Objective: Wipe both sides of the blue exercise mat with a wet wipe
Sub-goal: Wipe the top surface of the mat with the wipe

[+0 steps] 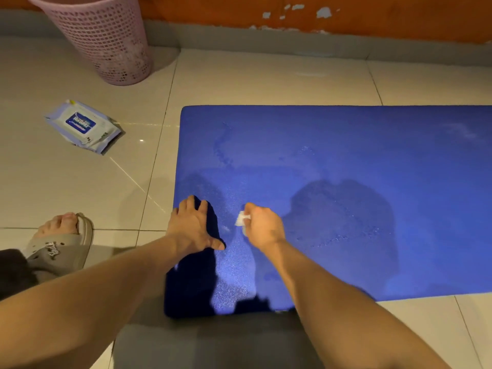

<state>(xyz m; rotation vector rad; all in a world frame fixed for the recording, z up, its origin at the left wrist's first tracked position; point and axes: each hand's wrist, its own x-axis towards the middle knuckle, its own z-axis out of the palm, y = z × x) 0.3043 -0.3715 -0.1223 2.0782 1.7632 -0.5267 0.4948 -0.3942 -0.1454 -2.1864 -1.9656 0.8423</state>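
The blue mat (332, 166) lies flat on the tiled floor (80, 182). The right hand (262, 226) pinches a crumpled white wipe (241, 219) in curled fingers, pressing it on the mat. Just left, the left hand (193, 227) rests with fingers spread flat at the mat's edge. Far beyond the left fingers lie a wipes pack (82, 126) and a pink basket (103, 38).

Single head-worn view, facing forward and down, close over the mat (346, 161)

Pink mesh basket (106, 41) stands on floor tiles (266, 81); seemingly a wipes pack (82, 126) lies nearby.
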